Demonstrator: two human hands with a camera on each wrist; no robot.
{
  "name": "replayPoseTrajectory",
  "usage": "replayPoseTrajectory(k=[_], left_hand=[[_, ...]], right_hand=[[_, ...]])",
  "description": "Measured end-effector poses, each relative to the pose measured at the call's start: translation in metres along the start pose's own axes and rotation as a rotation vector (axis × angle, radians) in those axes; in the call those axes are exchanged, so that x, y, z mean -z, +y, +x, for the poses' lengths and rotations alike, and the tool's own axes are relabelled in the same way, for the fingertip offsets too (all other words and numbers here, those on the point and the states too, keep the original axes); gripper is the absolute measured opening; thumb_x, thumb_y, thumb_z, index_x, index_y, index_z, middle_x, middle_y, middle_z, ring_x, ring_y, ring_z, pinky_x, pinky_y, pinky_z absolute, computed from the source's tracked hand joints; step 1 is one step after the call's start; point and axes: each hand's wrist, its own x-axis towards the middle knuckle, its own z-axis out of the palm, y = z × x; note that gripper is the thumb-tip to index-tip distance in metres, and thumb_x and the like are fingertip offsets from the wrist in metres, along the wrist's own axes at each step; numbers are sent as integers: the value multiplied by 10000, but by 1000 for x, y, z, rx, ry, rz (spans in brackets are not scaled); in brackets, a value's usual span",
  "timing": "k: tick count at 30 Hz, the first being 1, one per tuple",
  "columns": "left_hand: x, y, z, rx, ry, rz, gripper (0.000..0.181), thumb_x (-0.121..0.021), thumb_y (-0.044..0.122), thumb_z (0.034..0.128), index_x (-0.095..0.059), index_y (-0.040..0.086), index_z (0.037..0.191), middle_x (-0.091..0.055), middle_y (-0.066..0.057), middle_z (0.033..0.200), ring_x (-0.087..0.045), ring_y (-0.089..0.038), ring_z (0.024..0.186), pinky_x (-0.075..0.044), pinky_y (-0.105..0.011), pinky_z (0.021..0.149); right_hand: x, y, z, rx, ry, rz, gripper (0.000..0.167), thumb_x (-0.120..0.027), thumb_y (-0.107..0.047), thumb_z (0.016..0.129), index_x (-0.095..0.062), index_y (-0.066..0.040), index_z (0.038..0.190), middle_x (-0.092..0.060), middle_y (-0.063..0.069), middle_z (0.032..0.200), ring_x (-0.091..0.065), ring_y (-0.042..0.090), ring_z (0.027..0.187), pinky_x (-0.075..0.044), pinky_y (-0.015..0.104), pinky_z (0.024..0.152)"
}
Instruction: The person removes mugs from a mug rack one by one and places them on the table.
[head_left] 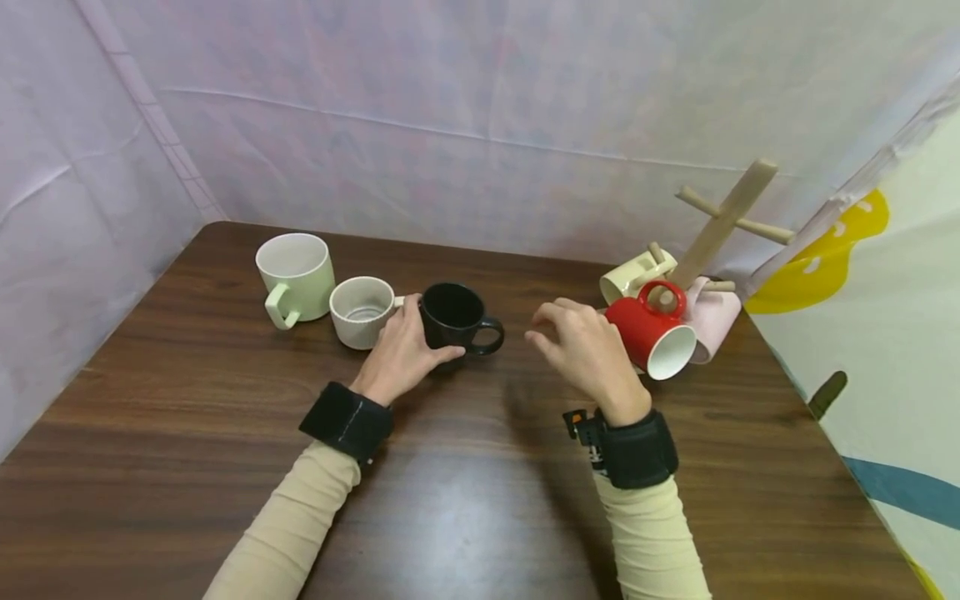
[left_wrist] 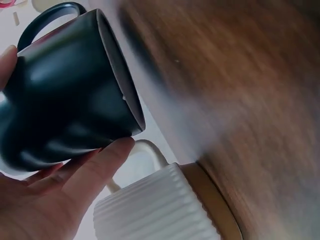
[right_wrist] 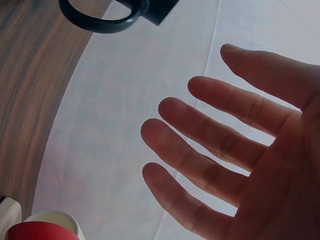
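My left hand [head_left: 402, 352] grips a black mug [head_left: 452, 308], with the thumb on the near side and the fingers on its left. In the left wrist view the black mug [left_wrist: 70, 90] hangs just above the table, its base showing. Its handle points right in the head view. Beside my left fingers stands a ribbed white mug [head_left: 352, 315], its handle partly hidden behind them. My right hand [head_left: 588, 354] hovers between the black mug and a red mug [head_left: 637, 327]. The right wrist view shows its fingers [right_wrist: 210, 135] spread and loosely bent around nothing.
A pale green mug [head_left: 313, 287] stands at the back left. On the right, a wooden mug tree [head_left: 712, 237] carries the red mug, a cream mug [head_left: 621, 279] and a pale pink mug [head_left: 716, 321]. A fabric wall [head_left: 450, 125] rises behind the wooden table [head_left: 187, 417].
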Motion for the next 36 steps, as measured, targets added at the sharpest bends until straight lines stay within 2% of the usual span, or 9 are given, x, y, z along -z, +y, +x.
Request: replayPoseTrajectory(k=[8,16,22,24,29,36], left_hand=[[-1,-2,0,8,8,52,795,-888,260,808,-425,-102,1343,-599,-318,1213,-611,-484,1128,-505,-581,904],[2,2,-3,50,64,183,779,-947,283,719,-538,-114,1251,-523,-287,1174,-587,-505,1078,-492,-585,906],[3,6,-2,94,60,195,917,-928,240,753,-394,-127,1402,-505,-330,1255,-607,-539,1047,-532,-581,839],[5,8,-2,89,59,215,935,-919,246,767,-367,-120,1427,-511,-339,1277,-620,-535,1027,-543,-578,806],[12,11,-5,65,73,266,803,-892,309,799,-469,-72,1364,-589,-288,1215,-656,-482,954,-551,-586,717],[26,18,-6,19,67,289,695,-827,360,864,-531,-54,1338,-635,-250,1141,-664,-423,936,-554,-567,704]], right_hand=[[1,0,0,2,4,4,175,-762,-160,912,-739,-31,1028,-709,109,995,-673,293,795,-545,473,678],[3,0,0,-8,-4,-3,185,-759,-168,915,-739,-30,1037,-708,111,1004,-677,300,817,-546,477,681],[3,0,0,-6,1,0,184,-760,-169,915,-739,-28,1033,-711,111,1000,-678,298,817,-546,474,678],[2,0,0,-3,2,2,183,-760,-168,915,-739,-28,1032,-711,111,997,-677,297,815,-545,474,679],[2,0,0,-5,2,-2,180,-759,-172,916,-740,-33,1030,-709,105,987,-677,298,805,-542,476,673],[2,1,-1,-12,4,-10,181,-763,-174,915,-739,-35,1028,-707,102,975,-674,300,798,-539,475,677]])
